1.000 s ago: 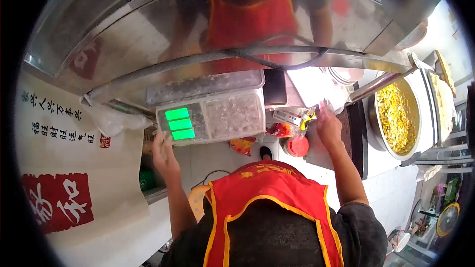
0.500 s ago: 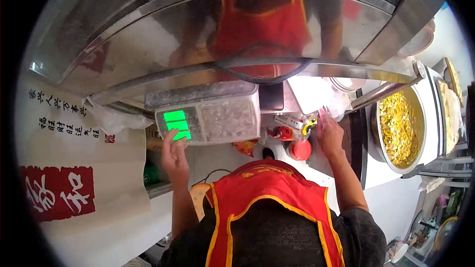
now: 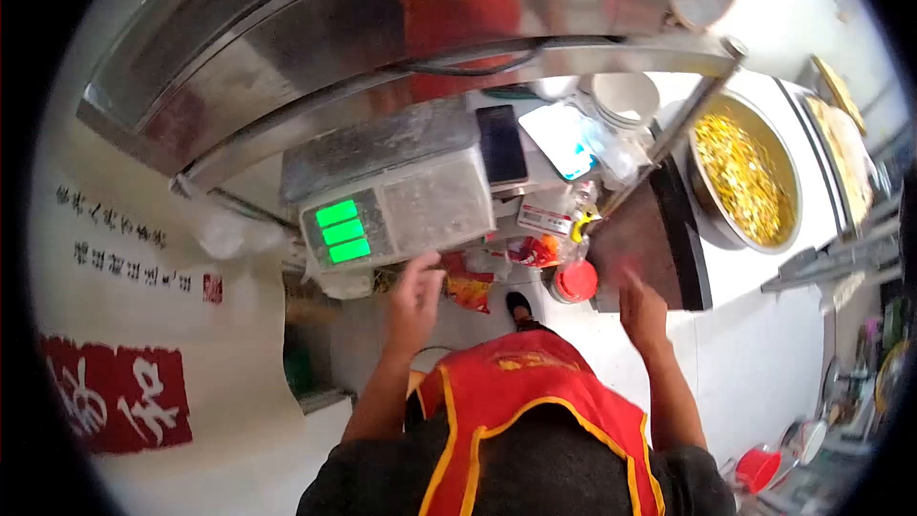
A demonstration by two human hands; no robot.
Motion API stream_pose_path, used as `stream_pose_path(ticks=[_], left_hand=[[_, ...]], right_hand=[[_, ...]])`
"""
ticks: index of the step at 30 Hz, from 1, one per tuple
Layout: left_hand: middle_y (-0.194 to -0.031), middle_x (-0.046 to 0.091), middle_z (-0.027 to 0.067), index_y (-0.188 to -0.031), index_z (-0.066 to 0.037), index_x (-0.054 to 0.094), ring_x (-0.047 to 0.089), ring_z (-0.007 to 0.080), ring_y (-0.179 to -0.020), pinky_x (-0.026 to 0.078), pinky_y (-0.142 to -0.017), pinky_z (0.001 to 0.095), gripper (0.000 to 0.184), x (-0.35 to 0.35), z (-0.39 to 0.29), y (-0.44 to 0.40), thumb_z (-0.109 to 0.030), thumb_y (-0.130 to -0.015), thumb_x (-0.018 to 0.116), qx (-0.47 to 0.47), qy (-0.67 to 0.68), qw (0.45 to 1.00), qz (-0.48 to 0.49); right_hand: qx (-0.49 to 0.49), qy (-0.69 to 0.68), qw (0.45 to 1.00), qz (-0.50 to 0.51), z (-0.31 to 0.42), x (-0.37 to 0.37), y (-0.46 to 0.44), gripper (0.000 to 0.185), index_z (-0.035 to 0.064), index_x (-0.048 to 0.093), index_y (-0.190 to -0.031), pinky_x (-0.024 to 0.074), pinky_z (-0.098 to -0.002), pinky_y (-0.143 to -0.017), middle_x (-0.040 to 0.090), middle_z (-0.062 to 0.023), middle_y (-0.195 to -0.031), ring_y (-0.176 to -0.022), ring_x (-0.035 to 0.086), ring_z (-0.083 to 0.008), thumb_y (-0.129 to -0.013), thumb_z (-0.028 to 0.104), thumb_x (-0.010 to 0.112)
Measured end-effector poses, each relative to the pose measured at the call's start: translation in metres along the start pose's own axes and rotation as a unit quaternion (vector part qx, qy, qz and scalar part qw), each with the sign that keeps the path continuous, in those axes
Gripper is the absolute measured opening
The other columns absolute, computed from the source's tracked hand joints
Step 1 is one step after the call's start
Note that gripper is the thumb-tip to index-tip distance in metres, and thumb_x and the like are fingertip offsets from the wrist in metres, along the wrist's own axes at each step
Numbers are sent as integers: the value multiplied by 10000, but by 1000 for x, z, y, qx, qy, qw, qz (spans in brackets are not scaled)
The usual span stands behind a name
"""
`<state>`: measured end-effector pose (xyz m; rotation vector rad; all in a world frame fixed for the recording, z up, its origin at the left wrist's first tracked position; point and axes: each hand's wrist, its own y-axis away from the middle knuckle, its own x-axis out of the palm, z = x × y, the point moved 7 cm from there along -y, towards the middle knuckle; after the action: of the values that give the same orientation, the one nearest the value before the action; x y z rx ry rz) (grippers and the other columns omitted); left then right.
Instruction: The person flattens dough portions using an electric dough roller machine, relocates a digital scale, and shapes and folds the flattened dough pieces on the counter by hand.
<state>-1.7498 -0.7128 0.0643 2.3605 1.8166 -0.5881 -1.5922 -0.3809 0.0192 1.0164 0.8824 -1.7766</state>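
My left hand (image 3: 415, 301) is in the air by the near edge of a digital scale (image 3: 435, 205), fingers loosely bent and apart, with nothing visible in them. The scale has a lit green display (image 3: 342, 229) and a dusty, clear cover. My right hand (image 3: 643, 313) hangs at the near edge of a dark board (image 3: 645, 239), right of a red-lidded jar (image 3: 576, 282). Its fingers look bent but are smeared by motion, with a faint pinkish blur at the tips, so whether it holds anything cannot be made out.
A steel frame (image 3: 458, 72) crosses above the counter. Behind the jar are a white box (image 3: 544, 217), red packets (image 3: 468, 291), a dark phone (image 3: 501, 143) and a lit white device (image 3: 559, 139). A steel bowl (image 3: 798, 220) of yellow shreds stands at right. A calligraphy sheet (image 3: 229, 363) covers the left.
My left hand has left the scale's display and moved right. My right hand has drawn back toward my body from the white device. The camera view has turned and shifted.
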Motion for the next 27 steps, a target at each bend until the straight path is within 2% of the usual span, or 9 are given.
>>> stream_pose_path(ticks=[2, 5, 9, 10, 11, 13, 19, 24, 27], left_hand=[[-1007, 629, 131, -1146, -16, 536, 637, 192, -860, 494, -732, 301, 297, 39, 14, 4, -162, -888, 554, -12, -26, 994, 102], [-1018, 614, 183, -1153, -6, 531, 618, 272, -903, 480, -782, 350, 384, 112, 48, 38, -218, -839, 592, 6, -103, 945, 310], [-1119, 565, 242, -1149, 17, 535, 556, 369, -1013, 438, -866, 414, 424, 156, 218, 74, -228, -809, 596, 38, -179, 820, 542], [-1136, 553, 245, -1109, 25, 552, 548, 377, -1028, 431, -891, 416, 391, 153, 200, 82, -233, -818, 595, 50, -240, 759, 603], [-1058, 581, 241, -1030, 26, 580, 562, 384, -976, 450, -830, 437, 357, 148, 267, 80, -262, -821, 596, 96, -255, 770, 577], [-964, 600, 225, -957, 18, 595, 589, 350, -880, 458, -775, 447, 334, 149, 333, 82, -282, -811, 607, 138, -389, 658, 630], [-937, 600, 172, -938, -7, 592, 594, 290, -843, 472, -706, 393, 308, 220, 305, 150, -292, -825, 573, -185, -384, 662, 616], [-915, 599, 127, -923, -28, 590, 598, 239, -812, 483, -649, 348, 290, 315, 241, 258, -301, -836, 545, -211, -341, 666, 629], [-902, 599, 100, -913, -40, 589, 601, 209, -793, 490, -615, 321, 281, 397, 189, 341, -306, -843, 528, -147, -303, 630, 699]], right_hand=[[120, 9, 988, 94, -19, 10, 73, 326, 78, 540, -1162, 487, -442, -688, 638, -184, -880, -800, 612, -357, -843, 146, 541], [171, 36, 974, 147, -38, 20, 179, 345, 70, 533, -1162, 501, -422, -703, 646, -165, -890, -825, 621, -320, -840, 194, 538], [325, 4, 938, 121, -8, 6, 254, 323, 87, 548, -1156, 490, -429, -731, 643, -156, -935, -879, 607, -327, -860, 211, 513], [356, -11, 930, 89, 0, 8, 275, 322, 88, 546, -1156, 489, -433, -731, 641, -155, -945, -879, 607, -330, -861, 210, 513], [381, -24, 922, 58, 9, 9, 295, 321, 88, 544, -1157, 488, -437, -732, 639, -155, -956, -880, 606, -333, -861, 209, 512], [442, -44, 891, 97, 22, 16, 338, 324, 88, 540, -1159, 488, -445, -731, 639, -153, -956, -874, 607, -337, -863, 216, 512], [556, -93, 825, 17, 22, 42, 517, 285, 75, 560, -1096, 483, -472, -725, 635, -182, -909, -850, 604, -363, -847, 200, 503], [659, -103, 745, -15, 18, 64, 715, 230, 51, 576, -1004, 482, -477, -716, 629, -196, -912, -852, 601, -372, -826, 169, 491], [729, -151, 668, -27, 29, 71, 802, 240, 52, 572, -1020, 475, -482, -742, 620, -204, -953, -883, 595, -373, -832, 168, 479]])
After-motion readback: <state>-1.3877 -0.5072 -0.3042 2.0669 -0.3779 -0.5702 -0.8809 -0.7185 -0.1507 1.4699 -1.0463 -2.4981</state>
